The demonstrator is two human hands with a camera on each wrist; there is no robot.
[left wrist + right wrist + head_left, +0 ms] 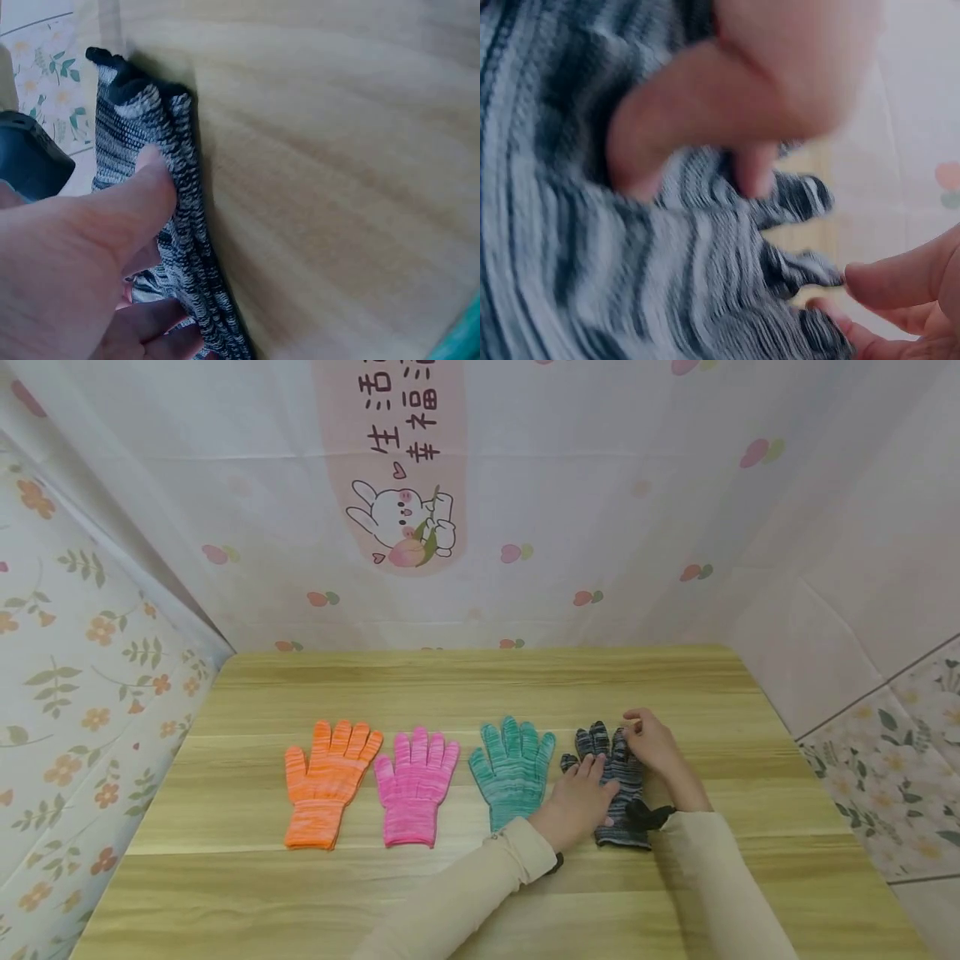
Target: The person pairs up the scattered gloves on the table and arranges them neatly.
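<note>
A black-and-grey knit glove (pixel 628 781) lies on the table in the head view, cuff towards me and fingers pointing away. My left hand (pixel 573 802) rests across it, thumb and fingertips pressing on the knit; the left wrist view shows this hand (pixel 82 247) along the glove's edge, near the curled cuff. At the far right side of the glove is my right hand (pixel 652 743). The right wrist view shows the right hand (pixel 911 307) pinching the tip of a glove finger between thumb and finger. Part of the glove is hidden under my left hand.
To the left lie a teal glove (pixel 513 772), a pink glove (pixel 415 789) and an orange glove (pixel 327 785), spread flat in a row on the wood-grain table (pixel 480 685). A printed curtain (pixel 600 527) hangs behind, and a floral cloth (pixel 82 693) is at the left.
</note>
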